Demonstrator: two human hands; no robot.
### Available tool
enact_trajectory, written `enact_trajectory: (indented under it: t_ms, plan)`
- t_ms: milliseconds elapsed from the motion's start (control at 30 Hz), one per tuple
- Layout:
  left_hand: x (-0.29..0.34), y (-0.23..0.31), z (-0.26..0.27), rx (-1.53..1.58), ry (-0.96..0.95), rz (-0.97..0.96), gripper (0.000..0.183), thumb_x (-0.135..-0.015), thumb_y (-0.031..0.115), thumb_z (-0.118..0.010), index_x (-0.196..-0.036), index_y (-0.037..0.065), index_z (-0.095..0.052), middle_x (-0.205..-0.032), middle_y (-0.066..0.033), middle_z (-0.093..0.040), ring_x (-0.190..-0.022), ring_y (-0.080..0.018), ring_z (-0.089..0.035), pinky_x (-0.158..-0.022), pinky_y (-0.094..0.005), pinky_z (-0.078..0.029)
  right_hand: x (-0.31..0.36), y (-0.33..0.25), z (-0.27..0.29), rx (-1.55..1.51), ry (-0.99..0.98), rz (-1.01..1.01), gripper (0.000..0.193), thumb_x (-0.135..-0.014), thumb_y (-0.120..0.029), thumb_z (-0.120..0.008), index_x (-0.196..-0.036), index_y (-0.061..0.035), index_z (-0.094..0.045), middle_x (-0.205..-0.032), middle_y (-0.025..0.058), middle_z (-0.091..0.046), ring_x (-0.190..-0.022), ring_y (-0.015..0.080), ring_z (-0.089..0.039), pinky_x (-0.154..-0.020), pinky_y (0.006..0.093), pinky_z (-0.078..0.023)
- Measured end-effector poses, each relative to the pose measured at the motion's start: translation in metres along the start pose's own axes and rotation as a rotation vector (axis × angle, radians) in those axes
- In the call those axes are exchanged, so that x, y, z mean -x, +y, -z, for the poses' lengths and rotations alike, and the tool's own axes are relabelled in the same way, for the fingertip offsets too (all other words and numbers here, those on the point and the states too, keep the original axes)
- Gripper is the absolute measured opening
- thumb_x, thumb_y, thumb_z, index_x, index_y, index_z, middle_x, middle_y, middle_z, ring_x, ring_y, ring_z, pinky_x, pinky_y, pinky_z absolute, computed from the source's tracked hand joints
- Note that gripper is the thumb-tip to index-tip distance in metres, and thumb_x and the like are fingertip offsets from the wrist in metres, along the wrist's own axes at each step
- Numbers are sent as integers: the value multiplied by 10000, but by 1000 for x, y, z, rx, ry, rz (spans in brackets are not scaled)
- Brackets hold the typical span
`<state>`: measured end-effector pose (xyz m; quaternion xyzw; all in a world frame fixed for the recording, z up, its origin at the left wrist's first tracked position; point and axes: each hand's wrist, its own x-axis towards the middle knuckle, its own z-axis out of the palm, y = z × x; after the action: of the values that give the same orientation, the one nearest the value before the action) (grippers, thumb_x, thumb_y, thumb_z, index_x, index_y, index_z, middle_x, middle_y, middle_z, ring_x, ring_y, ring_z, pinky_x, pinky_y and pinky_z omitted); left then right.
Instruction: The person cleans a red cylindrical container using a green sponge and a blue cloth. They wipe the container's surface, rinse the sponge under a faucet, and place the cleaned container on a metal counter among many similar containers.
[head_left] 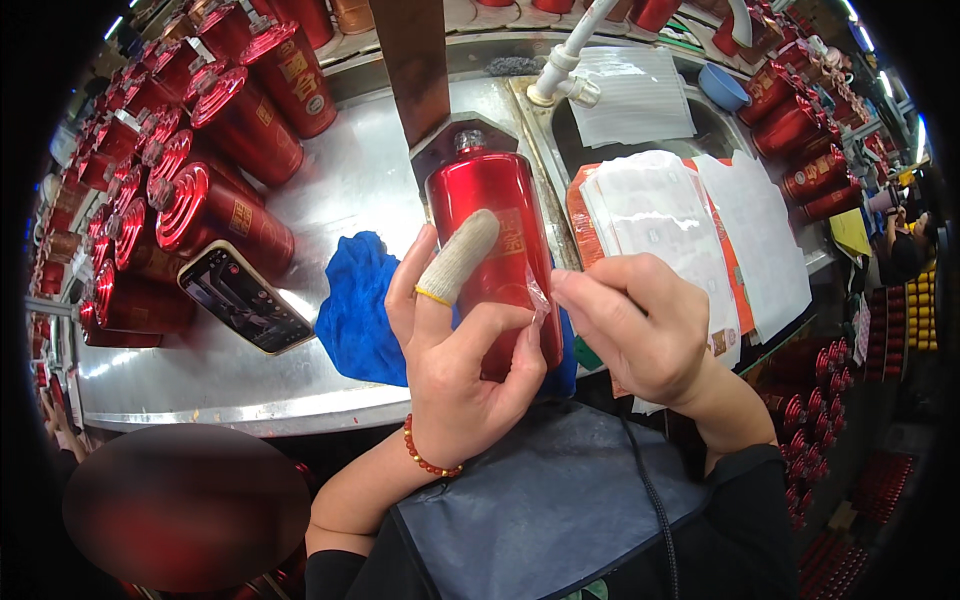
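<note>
In front of me a glossy red bottle (485,182) with gold markings stands or leans at the table edge; its base is hidden by my hands. A small piece of clear film (541,298) is at its right side. My left hand (455,370) pinches the film between thumb and forefinger, and a knitted finger cot (462,255) covers one raised finger over the bottle. My right hand (645,320) is closed in a pinch beside the film's right edge; what its fingertips hold is hard to make out. A blue cloth (358,312) lies left of the bottle.
A phone (245,298) rests on the metal table (330,180), before many red bottles (235,110) at the left. To the right, printed sheets (650,205) lie by a sink under a white tap (560,75). A blue bowl (722,88) and more red bottles (800,125) sit beyond.
</note>
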<state>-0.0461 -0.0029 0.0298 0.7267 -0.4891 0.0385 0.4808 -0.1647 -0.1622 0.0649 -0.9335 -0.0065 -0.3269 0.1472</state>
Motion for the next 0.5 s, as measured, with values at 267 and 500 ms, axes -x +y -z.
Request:
enact_trajectory:
  t_ms: [267, 500]
  plan:
    - [0, -2, -1, 11, 9, 10, 104, -747, 64, -762, -838, 65, -712, -1472, -235, -529, -1452, -449, -337, -1171, -500, -286, 6, 0, -5, -236, -68, -233, 303, -785, -61, -825, -1069, -48, -720, -892, 69, -652, -710, 215, -672, -583, 323, -544]
    - [1, -1, -2, -37, 23, -28, 104, -753, 57, -758, -847, 77, -717, -1491, -220, -515, -1468, -438, -319, -1183, -499, -269, 1, 2, -10, -152, -18, -91, 310, -746, -23, -800, -1049, -47, -739, -865, 46, -639, -707, 191, -663, -570, 309, -540]
